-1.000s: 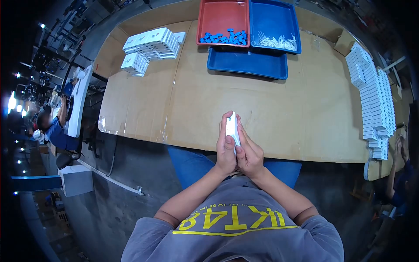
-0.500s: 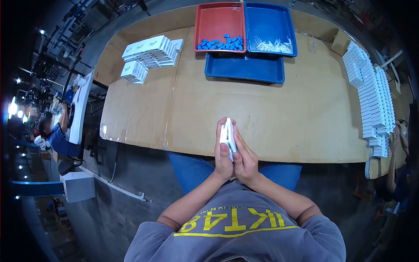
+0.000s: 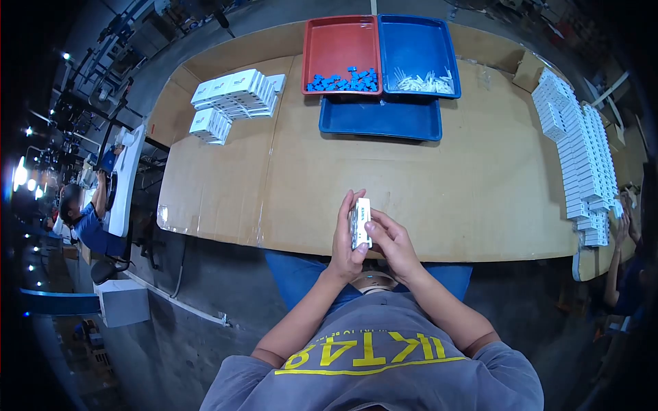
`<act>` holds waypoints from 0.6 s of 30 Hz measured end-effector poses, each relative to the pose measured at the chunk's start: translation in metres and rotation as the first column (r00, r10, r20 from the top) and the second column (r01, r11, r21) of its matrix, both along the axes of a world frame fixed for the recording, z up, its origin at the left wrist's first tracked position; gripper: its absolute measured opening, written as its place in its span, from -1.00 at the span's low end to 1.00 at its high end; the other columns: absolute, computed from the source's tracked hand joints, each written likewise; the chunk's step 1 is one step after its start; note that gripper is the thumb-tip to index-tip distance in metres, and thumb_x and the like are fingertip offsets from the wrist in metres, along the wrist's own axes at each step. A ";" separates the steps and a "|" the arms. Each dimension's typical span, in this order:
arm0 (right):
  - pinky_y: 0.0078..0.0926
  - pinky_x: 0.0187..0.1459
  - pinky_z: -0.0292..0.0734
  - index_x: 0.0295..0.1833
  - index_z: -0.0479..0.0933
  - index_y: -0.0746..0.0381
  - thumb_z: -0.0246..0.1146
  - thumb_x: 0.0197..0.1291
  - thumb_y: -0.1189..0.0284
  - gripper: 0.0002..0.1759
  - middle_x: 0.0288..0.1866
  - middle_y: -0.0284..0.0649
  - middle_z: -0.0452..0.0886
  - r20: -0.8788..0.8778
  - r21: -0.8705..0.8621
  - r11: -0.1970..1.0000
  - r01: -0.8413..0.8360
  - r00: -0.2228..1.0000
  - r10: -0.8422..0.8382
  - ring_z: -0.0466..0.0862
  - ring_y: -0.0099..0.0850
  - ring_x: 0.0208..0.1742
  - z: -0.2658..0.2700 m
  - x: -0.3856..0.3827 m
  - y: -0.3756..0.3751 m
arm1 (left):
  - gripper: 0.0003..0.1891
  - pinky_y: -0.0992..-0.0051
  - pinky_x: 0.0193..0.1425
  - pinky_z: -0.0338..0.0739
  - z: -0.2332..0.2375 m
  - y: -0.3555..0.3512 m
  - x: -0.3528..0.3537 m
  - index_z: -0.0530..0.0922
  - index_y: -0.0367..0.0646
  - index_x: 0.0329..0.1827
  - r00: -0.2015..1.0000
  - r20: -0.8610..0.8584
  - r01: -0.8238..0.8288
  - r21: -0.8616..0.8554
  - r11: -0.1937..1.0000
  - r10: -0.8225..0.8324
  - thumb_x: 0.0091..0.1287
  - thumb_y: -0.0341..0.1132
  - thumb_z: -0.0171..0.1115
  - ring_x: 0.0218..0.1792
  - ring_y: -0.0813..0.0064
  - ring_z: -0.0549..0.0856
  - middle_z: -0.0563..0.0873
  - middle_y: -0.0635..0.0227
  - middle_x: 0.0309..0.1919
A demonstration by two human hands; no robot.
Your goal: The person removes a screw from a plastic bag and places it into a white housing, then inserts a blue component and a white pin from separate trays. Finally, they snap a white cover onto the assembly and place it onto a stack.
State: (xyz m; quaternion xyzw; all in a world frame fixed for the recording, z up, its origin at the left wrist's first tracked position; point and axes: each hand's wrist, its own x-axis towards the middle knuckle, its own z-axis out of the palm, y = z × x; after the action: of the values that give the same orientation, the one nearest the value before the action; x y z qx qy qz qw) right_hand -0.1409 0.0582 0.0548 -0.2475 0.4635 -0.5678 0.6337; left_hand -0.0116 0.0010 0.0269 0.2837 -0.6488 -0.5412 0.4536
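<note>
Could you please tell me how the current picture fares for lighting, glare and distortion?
In the head view, wide-angle distortion bows the table and the corners go black; in the head view, lamps glare at far left, while the floor looks dim; in the head view, the white block's small print is hard to read.

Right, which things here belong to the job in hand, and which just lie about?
Likely the job:
held white unit
left white stacks
right white stacks
blue parts in red tray
white pieces in blue tray
lower blue tray

Likely unrelated:
grey box
white side table
</note>
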 end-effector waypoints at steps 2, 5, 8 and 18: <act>-0.40 0.33 0.60 0.59 0.32 0.39 0.35 0.52 0.37 -0.33 0.44 -0.07 0.57 -0.117 -0.105 0.994 0.033 0.992 -0.045 0.66 -0.41 0.36 -0.016 0.008 0.001 | 0.16 0.11 0.64 0.25 -0.008 0.003 0.005 0.03 -0.33 0.73 0.996 0.058 -0.064 -0.003 0.998 0.064 0.37 0.45 0.16 0.57 0.05 0.39 0.39 -0.11 0.51; -0.37 0.38 0.56 0.60 0.29 0.43 0.37 0.48 0.46 -0.30 0.49 -0.02 0.53 -0.060 -0.146 0.989 0.022 0.998 -0.031 0.64 -0.36 0.39 -0.016 0.015 0.003 | 0.14 0.13 0.57 0.36 -0.017 0.004 0.008 0.15 -0.40 0.66 0.991 0.062 -0.117 -0.043 0.992 0.119 0.38 0.49 0.15 0.50 0.10 0.47 0.45 -0.04 0.42; -0.35 0.41 0.55 0.61 0.28 0.44 0.35 0.48 0.48 -0.30 0.52 0.00 0.50 -0.054 -0.180 0.982 0.055 0.996 -0.066 0.63 -0.33 0.42 -0.015 0.022 0.004 | 0.13 0.14 0.54 0.39 -0.019 0.007 0.007 0.22 -0.43 0.60 0.983 0.048 -0.168 -0.171 0.971 0.179 0.38 0.51 0.13 0.45 0.11 0.50 0.47 -0.03 0.36; -0.42 0.45 0.49 0.65 0.22 0.48 0.22 0.56 0.55 -0.35 0.58 0.04 0.41 -0.176 -0.244 0.970 -0.006 0.984 -0.038 0.54 -0.31 0.50 -0.011 0.028 0.013 | -0.15 0.12 0.38 0.52 -0.032 0.007 0.001 0.43 -0.50 0.37 0.956 -0.168 -0.275 -0.237 0.932 0.240 0.43 0.26 0.02 0.26 0.04 0.61 0.53 -0.15 0.25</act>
State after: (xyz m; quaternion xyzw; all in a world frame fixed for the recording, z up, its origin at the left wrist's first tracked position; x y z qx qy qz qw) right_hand -0.1128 0.0714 0.0440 -0.3697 0.4472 -0.6008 0.5498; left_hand -0.0108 0.0084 -0.0053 0.2674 -0.6384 -0.4058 0.5969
